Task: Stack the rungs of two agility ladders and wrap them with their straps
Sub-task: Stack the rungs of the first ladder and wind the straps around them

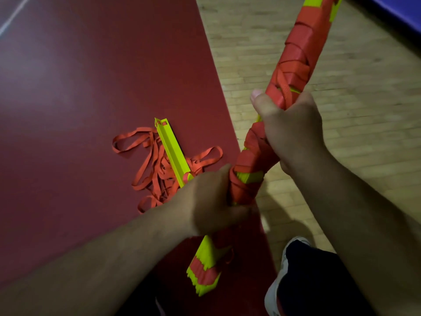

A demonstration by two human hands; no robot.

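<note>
Across the right half of the view runs the wrapped bundle (293, 60), a long stack of yellow rungs bound in orange strap, tilted from the lower middle up to the top right. Both hands hold it. The right hand (289, 124) has fingers and thumb curled round its middle, and the left hand (211, 201), blurred, grips it lower down.

Left of the bundle, on the red mat (91, 87), lies the second stack of rungs (170, 149), yellow and unwrapped, its near end hidden behind the left hand. Loose orange straps (159, 174) sprawl in tangled loops around that stack. Right of the bundle is pale wooden floor (341, 110), and beyond its top end a blue strip (401, 10). Just right of the bundle's lower end a white shoe (273, 290) and a dark trouser leg (307, 270) show.

Counted: two rung stacks, one wrapped and one bare; two hands; one shoe.
</note>
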